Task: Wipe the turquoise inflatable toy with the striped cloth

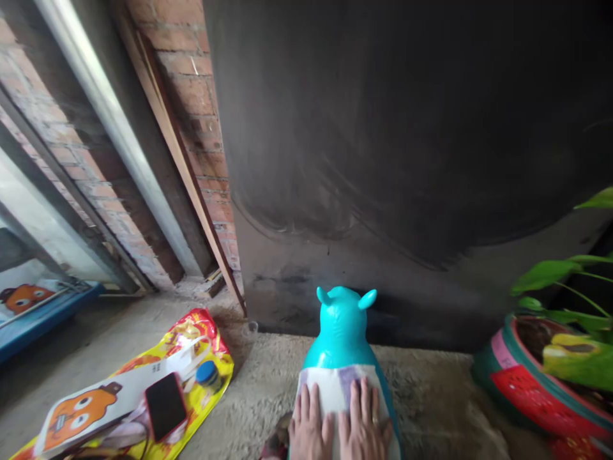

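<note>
A turquoise inflatable animal toy (341, 319) with two small ears stands on the floor, its head toward the black board. Over its back lies a white and lilac cloth (332, 391). My left hand (310, 425) rests flat on the cloth with its fingers stretched forward. Beside it my right hand (364, 421) also lies flat on the cloth, fingers a little apart, a ring on one finger. Neither hand grips anything. The lower part of the toy is hidden by the cloth and my hands.
Left lies a yellow and red plastic sheet (225, 364) bearing a phone (165, 406), a blue-lidded jar (209, 375) and a white bag with an orange cartoon face (81, 415). A painted plant pot (527, 383) stands right. The black board (383, 160) rises ahead; a wooden plank (186, 166) leans left.
</note>
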Tool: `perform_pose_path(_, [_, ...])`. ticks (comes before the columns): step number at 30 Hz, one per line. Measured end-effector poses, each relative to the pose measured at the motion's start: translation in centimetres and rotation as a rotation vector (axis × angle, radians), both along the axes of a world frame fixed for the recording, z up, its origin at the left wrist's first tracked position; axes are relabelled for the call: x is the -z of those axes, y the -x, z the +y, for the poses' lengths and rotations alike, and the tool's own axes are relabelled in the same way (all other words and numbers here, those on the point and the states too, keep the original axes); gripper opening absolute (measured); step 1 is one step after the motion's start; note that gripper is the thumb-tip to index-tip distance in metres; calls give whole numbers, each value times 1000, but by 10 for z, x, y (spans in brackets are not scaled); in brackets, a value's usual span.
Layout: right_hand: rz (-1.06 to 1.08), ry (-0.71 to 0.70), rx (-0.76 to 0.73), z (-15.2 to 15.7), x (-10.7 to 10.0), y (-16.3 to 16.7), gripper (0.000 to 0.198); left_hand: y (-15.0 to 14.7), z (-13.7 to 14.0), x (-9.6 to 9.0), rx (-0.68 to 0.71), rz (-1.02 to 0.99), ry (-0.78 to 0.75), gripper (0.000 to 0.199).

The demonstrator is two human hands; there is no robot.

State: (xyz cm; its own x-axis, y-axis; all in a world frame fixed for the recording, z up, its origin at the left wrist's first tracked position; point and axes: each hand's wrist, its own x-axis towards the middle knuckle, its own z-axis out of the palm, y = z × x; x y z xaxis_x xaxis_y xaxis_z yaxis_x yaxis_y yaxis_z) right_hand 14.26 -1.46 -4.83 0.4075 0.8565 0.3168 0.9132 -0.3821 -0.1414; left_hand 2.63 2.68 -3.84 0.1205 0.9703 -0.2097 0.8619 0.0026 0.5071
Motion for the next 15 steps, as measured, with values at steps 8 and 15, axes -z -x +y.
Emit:
perform_pose_path(8, [129,247,-23,54,-50,-20,60,-24,45,-26,33,-49,-15,64])
perform_pose_path(15, [149,202,53,2,-34,-6,55,-10,1,-45,85,71,31,62])
